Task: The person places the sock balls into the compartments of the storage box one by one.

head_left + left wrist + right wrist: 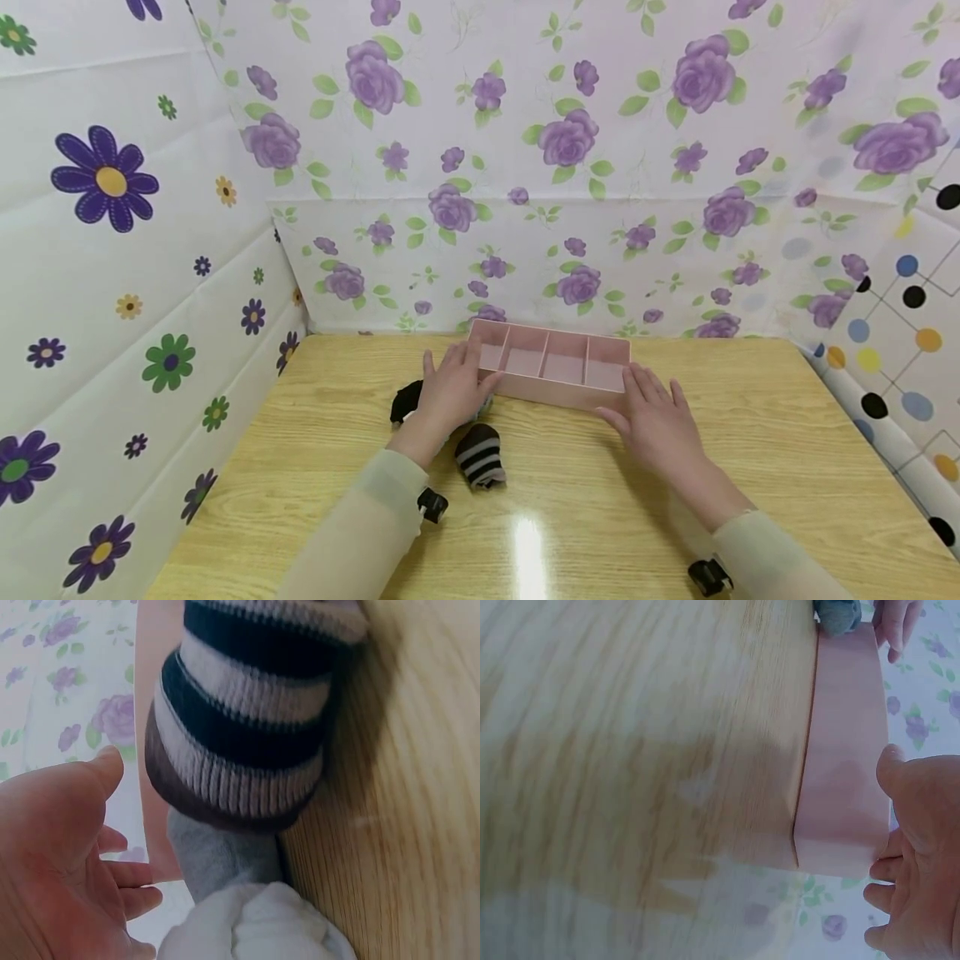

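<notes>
A pink box (pixel 551 390) with several compartments in a row sits at the back of the table. My left hand (pixel 452 392) is at its left end, thumb near the front wall and fingers reaching past the end. At the right end, my right hand (pixel 660 421) touches the box, with its fingers extended along the side. Near my left hand lie a rolled striped sock (pixel 481 456), a black sock (pixel 406 402) and a grey-blue sock (pixel 486 407), the last partly hidden by that hand. The left wrist view shows a grey sock (pixel 225 859) and a white sock (pixel 262 930) beside the striped one.
The wooden table (pixel 585 517) meets a rose-patterned cloth (pixel 525 250) behind the box. Flowered cloth (pixel 172 292) hangs at the left, and dotted cloth (pixel 900 350) at the right. Black wrist cameras (pixel 432 505) are strapped to both sleeves.
</notes>
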